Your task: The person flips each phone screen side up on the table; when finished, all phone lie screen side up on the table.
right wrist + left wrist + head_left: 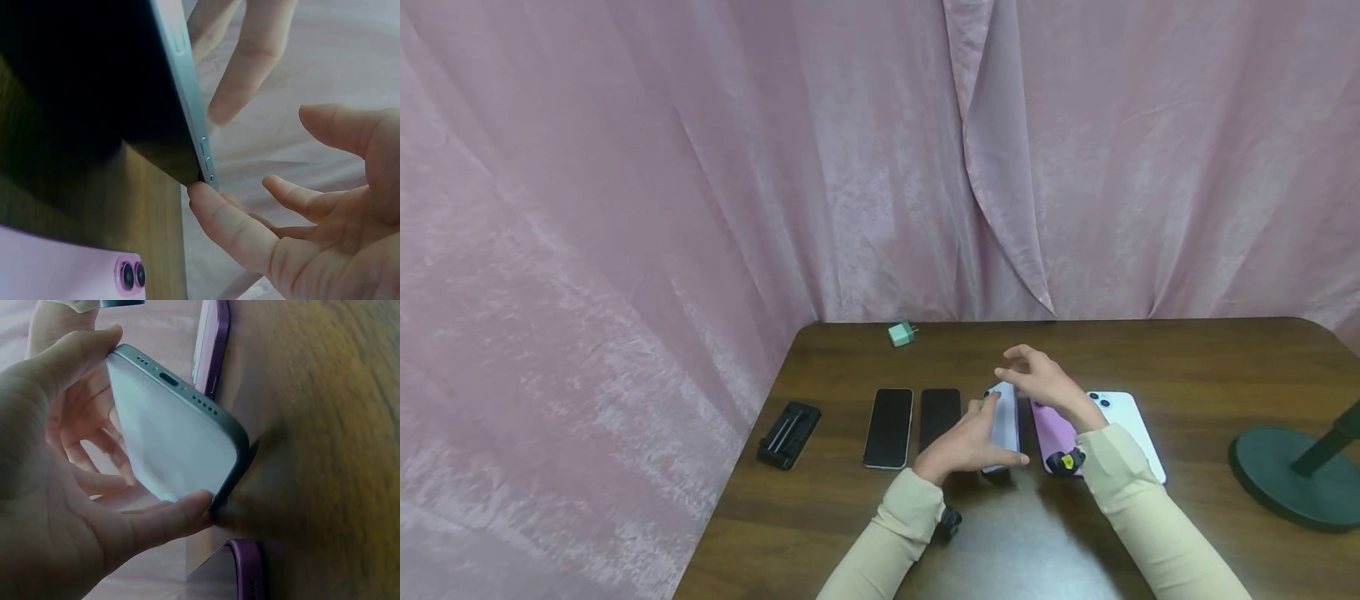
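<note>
A pale blue phone (pixel 1006 429) is raised and tilted off the table near the middle of the row. My left hand (pixel 970 442) grips it by its edges, thumb at a bottom corner in the left wrist view, where its charging port end (pixel 169 379) faces the camera. My right hand (pixel 1041 379) is at the phone's far end; in the right wrist view one fingertip touches the corner beside the side buttons (pixel 206 153), and the other fingers are spread. The dark screen side (pixel 94 81) faces down toward the table.
Left of the held phone lie a dark-screened phone (pixel 940 408) and another black-screened phone (pixel 888 429). To the right are a purple phone (pixel 1051 433) and a white phone (pixel 1138 429). A black folded holder (pixel 788 435), a green plug charger (pixel 901 334) and a green round base (pixel 1277 475) also stand on the table.
</note>
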{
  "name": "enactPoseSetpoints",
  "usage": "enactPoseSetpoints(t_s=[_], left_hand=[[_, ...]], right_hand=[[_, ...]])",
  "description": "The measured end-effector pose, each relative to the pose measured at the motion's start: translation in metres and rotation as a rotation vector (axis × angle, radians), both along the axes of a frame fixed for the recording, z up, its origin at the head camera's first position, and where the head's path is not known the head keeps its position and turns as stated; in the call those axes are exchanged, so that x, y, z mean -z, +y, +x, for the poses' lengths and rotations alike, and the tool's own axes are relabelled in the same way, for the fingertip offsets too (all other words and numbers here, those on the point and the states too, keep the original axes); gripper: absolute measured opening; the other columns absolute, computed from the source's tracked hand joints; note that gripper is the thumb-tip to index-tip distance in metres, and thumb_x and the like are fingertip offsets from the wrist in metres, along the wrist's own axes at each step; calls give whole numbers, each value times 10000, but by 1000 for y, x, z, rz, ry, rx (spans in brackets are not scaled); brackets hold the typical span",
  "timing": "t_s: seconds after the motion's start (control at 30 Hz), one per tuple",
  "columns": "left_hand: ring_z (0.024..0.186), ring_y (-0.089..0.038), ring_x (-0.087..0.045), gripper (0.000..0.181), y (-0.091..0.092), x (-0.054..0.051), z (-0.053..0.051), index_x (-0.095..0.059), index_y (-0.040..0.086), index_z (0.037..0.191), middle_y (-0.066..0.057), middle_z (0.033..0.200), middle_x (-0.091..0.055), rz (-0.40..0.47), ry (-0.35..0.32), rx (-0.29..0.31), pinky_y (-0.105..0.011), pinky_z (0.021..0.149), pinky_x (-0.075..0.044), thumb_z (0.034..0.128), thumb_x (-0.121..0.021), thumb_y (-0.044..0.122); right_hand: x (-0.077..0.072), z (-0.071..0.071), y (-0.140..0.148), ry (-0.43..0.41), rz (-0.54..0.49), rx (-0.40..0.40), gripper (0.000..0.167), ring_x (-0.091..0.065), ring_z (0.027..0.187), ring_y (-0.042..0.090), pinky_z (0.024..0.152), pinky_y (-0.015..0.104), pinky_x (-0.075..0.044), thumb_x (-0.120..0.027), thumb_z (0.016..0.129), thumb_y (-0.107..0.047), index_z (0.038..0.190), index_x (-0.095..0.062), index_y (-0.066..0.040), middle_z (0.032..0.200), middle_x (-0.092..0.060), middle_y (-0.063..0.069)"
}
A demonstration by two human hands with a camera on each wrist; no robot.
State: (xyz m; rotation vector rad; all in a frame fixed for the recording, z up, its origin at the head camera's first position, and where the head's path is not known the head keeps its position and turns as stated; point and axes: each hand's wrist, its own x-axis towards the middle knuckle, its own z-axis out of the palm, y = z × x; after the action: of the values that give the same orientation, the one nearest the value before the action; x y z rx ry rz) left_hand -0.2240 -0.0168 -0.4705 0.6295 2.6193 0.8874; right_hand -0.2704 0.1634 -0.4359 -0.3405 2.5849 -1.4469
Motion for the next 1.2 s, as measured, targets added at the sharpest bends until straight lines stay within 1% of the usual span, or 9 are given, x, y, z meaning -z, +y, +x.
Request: enactPoseSetpoints(t_s=[0.13,0.27,0.4,0.53,0.6,0.7,0.83,1.03,1.2], left_hand=[[1327,-211,-453,1053,-2,-1,-3,-198,57,1599,-239,1541,-351,22,-11,27,-382,1052,-430,840,-790,487],[1274,-198,-487,1031,-7,-3,-6,-229,29,1581,-215,1500,-412,74,-48,31,-355,1021,-449,828,-815,420],[1229,-199,-519,1040,-13,-2,-9,-217,31,1585,-189,1477,-443,135,-90,37,-321,975,-473,820,-830,380],[1223,-224,-563,1008,-19,-3,-12,-212,57,1588,-168,1455,-463,210,-144,45,-302,923,-504,833,-829,313],[1209,-238,-588,969,-23,-4,-14,-232,70,1582,-158,1430,-483,242,-174,51,-297,895,-517,841,-823,272],[1173,-237,-617,917,-28,-6,-14,-275,91,1566,-145,1392,-510,275,-220,54,-300,860,-536,842,-821,230],[1124,-230,-636,878,-33,-9,-15,-309,96,1537,-135,1344,-534,312,-257,56,-311,857,-545,830,-823,182],[1087,-241,-654,873,-38,-11,-16,-314,67,1528,-145,1312,-552,359,-264,61,-323,860,-551,817,-819,106],[1063,-213,-664,818,-40,-13,-16,-318,65,1526,-162,1328,-548,370,-268,53,-322,847,-553,852,-780,92]], right_hand=[[1,1,-2,16,-53,-11,552,-628,1097,449,842,473,-566,-612,1011,-211,1409,-410,114,1327,-512,392],[4,2,-3,23,-105,-26,537,-550,1207,482,874,448,-561,-610,1005,-138,1416,-392,130,1360,-472,411],[7,4,-4,48,-125,-40,512,-572,1171,488,880,474,-556,-603,995,-81,1410,-391,131,1337,-480,414],[7,5,-6,116,-123,-72,492,-575,1156,518,913,556,-520,-610,972,-37,1388,-416,141,1300,-511,409],[8,5,-7,131,-118,-89,500,-560,1175,530,941,592,-490,-620,962,-29,1390,-421,138,1304,-516,401],[12,5,-8,122,-123,-109,508,-541,1202,534,972,611,-461,-635,944,2,1389,-427,133,1320,-514,387],[17,5,-10,96,-126,-137,536,-538,1215,527,970,588,-473,-663,925,13,1391,-427,133,1348,-505,377],[24,5,-12,100,-96,-164,539,-524,1228,539,964,568,-485,-668,941,-27,1393,-432,149,1365,-502,380],[28,4,-12,106,-82,-178,532,-510,1245,539,987,575,-465,-650,966,-67,1386,-427,174,1352,-509,390]])
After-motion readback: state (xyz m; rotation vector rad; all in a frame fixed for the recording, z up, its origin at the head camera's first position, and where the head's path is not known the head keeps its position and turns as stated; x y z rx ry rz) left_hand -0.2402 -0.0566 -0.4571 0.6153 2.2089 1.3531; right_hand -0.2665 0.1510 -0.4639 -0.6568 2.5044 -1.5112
